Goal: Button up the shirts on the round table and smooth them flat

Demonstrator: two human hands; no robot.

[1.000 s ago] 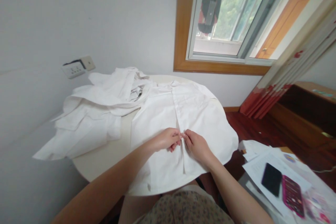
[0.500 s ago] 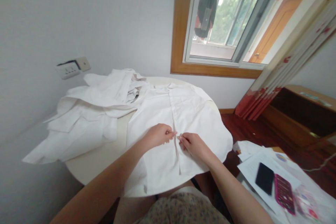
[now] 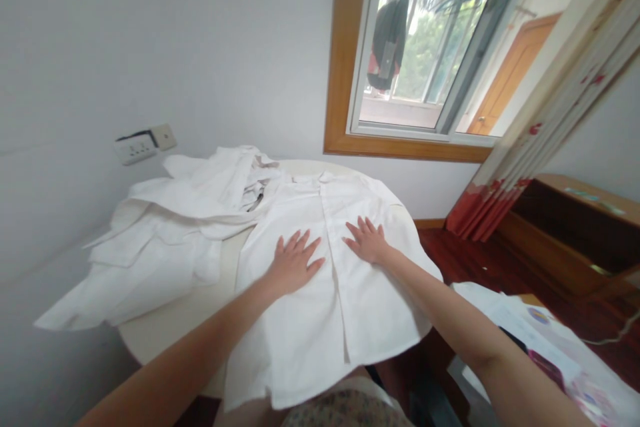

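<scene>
A white shirt (image 3: 310, 320) lies spread front side up on the round table (image 3: 193, 303), its lower hem hanging over the near edge. Its front placket runs down the middle, between my two hands. My left hand (image 3: 293, 263) rests flat on the left half of the shirt with fingers spread. On the other side of the placket, my right hand (image 3: 367, 240) also lies flat, a little farther up, fingers apart. Neither hand grips anything.
Several white garments lie in a crumpled pile (image 3: 175, 213) on the table's left side, by the wall socket (image 3: 136, 148). At lower right, a covered surface (image 3: 607, 373) bears papers and a pink-edged phone-like item (image 3: 547, 368). A curtain (image 3: 525, 147) hangs beside the window.
Both hands have let go of the placket, opened and moved up and apart onto the shirt's two front halves. The view has shifted slightly.
</scene>
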